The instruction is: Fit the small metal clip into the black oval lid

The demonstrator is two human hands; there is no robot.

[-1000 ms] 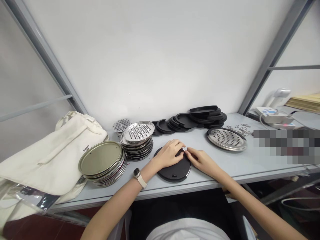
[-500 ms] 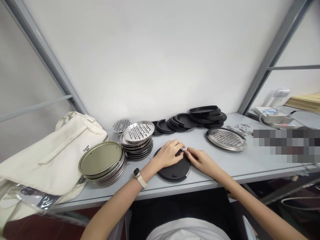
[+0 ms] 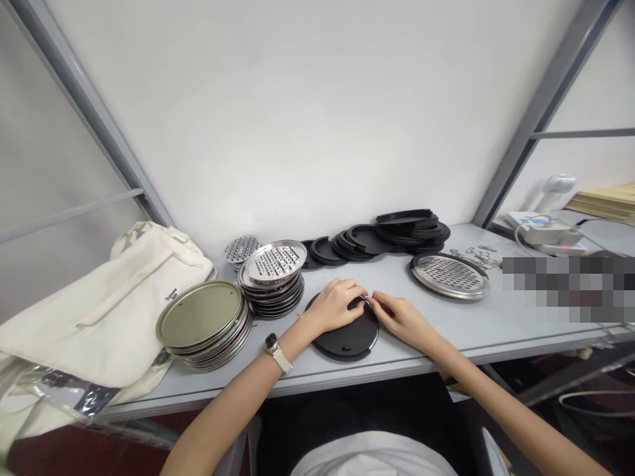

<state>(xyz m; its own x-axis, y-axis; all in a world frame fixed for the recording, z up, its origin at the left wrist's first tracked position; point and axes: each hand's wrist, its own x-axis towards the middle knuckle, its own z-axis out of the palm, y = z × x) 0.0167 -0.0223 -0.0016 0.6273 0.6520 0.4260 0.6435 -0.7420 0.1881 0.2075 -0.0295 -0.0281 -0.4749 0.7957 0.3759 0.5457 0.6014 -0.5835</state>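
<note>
A black round disc [image 3: 346,337] with a small hole near its front lies on the shelf before me. My left hand [image 3: 338,304] rests over its upper part, with thumb and fingers bent around the area near the far right edge. There, my right hand [image 3: 389,309] pinches a small shiny metal piece [image 3: 366,299], whose exact shape is mostly hidden. Left of the disc, a metal grater plate [image 3: 276,262] tops a stack of round plates. Right of my hands lies a slotted metal disc [image 3: 451,276] with a black part around its far edge.
A stack of round plates with an olive green top [image 3: 201,314] stands at left, beside a cream cloth bag [image 3: 124,297]. Black round rims [image 3: 370,239] overlap along the wall. Small metal clips [image 3: 479,254] lie scattered at right, before white boxes [image 3: 540,228] with cables.
My right fingers have shifted very slightly at the disc's edge, and a bit more of the shiny metal piece shows. My left hand and the disc stay put.
</note>
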